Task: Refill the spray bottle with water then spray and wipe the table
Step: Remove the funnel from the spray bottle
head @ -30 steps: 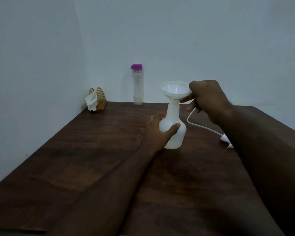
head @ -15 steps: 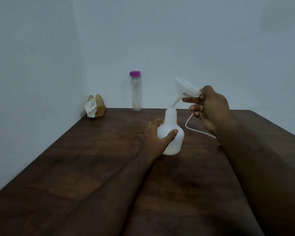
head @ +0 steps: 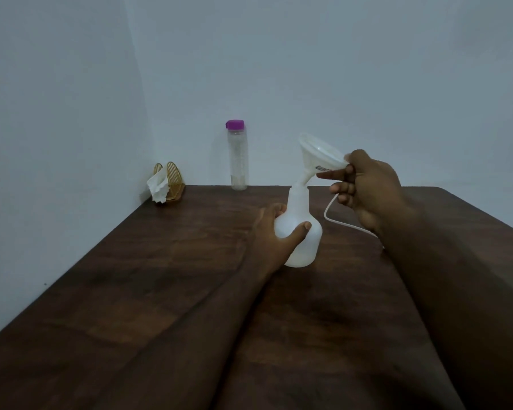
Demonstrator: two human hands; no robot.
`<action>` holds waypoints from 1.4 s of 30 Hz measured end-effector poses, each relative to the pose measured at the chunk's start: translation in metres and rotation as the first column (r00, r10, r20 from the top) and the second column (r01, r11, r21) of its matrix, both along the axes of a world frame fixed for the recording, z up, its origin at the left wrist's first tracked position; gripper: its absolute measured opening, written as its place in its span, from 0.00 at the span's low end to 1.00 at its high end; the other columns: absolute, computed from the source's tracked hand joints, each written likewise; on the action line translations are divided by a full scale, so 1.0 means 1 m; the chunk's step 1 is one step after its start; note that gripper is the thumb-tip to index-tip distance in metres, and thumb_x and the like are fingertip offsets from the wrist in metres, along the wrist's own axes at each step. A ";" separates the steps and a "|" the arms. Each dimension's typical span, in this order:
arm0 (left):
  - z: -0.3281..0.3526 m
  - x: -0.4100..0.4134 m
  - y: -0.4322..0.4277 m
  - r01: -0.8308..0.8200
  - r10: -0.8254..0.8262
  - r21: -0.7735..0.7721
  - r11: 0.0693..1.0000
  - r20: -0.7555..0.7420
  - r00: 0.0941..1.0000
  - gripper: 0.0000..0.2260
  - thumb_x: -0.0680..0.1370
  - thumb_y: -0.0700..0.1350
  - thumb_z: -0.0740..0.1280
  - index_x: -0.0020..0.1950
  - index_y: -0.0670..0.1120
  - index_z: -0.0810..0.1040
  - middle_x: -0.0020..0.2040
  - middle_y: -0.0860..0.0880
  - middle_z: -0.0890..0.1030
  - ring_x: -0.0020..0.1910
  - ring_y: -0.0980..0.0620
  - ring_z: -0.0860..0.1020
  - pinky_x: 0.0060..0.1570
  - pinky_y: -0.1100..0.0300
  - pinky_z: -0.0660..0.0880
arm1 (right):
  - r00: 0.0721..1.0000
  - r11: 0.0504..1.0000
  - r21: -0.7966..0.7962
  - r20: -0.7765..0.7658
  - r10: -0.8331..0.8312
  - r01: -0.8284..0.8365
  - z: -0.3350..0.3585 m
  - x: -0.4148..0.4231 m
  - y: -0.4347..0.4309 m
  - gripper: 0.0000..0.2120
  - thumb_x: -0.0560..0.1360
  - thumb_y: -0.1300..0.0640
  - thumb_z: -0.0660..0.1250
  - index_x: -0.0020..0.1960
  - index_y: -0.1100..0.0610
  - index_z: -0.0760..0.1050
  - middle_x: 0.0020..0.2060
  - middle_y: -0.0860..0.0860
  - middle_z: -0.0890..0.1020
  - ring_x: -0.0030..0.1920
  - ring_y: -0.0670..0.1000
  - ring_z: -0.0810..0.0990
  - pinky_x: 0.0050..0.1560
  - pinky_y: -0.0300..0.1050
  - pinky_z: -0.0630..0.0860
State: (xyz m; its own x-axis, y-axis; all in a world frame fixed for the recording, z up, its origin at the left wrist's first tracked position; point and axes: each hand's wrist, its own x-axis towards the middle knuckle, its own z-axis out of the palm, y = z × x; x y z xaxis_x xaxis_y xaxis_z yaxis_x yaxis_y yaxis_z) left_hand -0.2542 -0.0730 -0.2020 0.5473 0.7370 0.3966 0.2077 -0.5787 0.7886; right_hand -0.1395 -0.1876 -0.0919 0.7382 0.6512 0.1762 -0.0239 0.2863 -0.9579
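The spray bottle is held upright by the left hand, curled round its bulb. The tilted funnel is pinched at its rim by the right hand, spout at the bottle's neck.

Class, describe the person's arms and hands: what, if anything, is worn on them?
Nothing worn shows. The left hand and right hand are bare, with no gloves, rings or watch visible, and both forearms are bare with no sleeve in view.
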 end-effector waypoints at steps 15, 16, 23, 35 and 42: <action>0.003 -0.007 0.016 -0.075 0.118 -0.151 0.986 0.296 0.948 0.11 0.81 0.56 0.59 0.62 0.55 0.70 0.49 0.63 0.74 0.49 0.66 0.74 0.45 0.70 0.69 | 0.977 0.982 0.046 0.095 -0.189 0.185 0.013 0.039 -0.015 0.11 0.81 0.50 0.64 0.42 0.54 0.72 0.41 0.52 0.80 0.27 0.46 0.77 0.28 0.39 0.71; 0.003 -0.007 0.020 -0.087 0.126 -0.144 0.986 0.293 0.948 0.11 0.82 0.55 0.58 0.61 0.55 0.70 0.48 0.62 0.74 0.49 0.65 0.74 0.45 0.70 0.69 | 0.975 0.979 0.036 0.088 -0.203 0.201 0.010 0.044 -0.013 0.11 0.80 0.51 0.66 0.41 0.54 0.73 0.40 0.52 0.79 0.27 0.46 0.75 0.28 0.39 0.71; 0.006 0.000 0.079 -0.196 0.212 -0.149 0.969 0.104 0.972 0.05 0.81 0.48 0.61 0.47 0.53 0.74 0.44 0.51 0.80 0.44 0.52 0.80 0.49 0.52 0.80 | 0.986 0.994 0.007 0.126 -0.112 0.112 -0.026 0.056 0.042 0.08 0.79 0.59 0.67 0.43 0.60 0.75 0.36 0.55 0.80 0.32 0.47 0.82 0.35 0.39 0.81; -0.015 0.019 0.106 -0.123 0.128 -0.238 0.963 0.006 0.992 0.05 0.79 0.45 0.66 0.51 0.54 0.73 0.46 0.51 0.80 0.46 0.54 0.80 0.51 0.54 0.79 | 0.449 0.938 -0.168 0.894 0.014 0.305 -0.049 0.093 0.170 0.04 0.78 0.60 0.67 0.45 0.60 0.76 0.35 0.55 0.83 0.37 0.53 0.82 0.41 0.48 0.78; -0.015 0.018 0.105 -0.071 0.072 -0.185 0.980 -0.002 0.997 0.09 0.78 0.45 0.66 0.56 0.54 0.72 0.42 0.53 0.79 0.41 0.57 0.79 0.42 0.65 0.76 | 0.117 0.887 -0.269 0.963 0.243 0.375 -0.063 0.128 0.237 0.06 0.77 0.66 0.58 0.42 0.63 0.69 0.29 0.59 0.75 0.30 0.57 0.69 0.32 0.50 0.66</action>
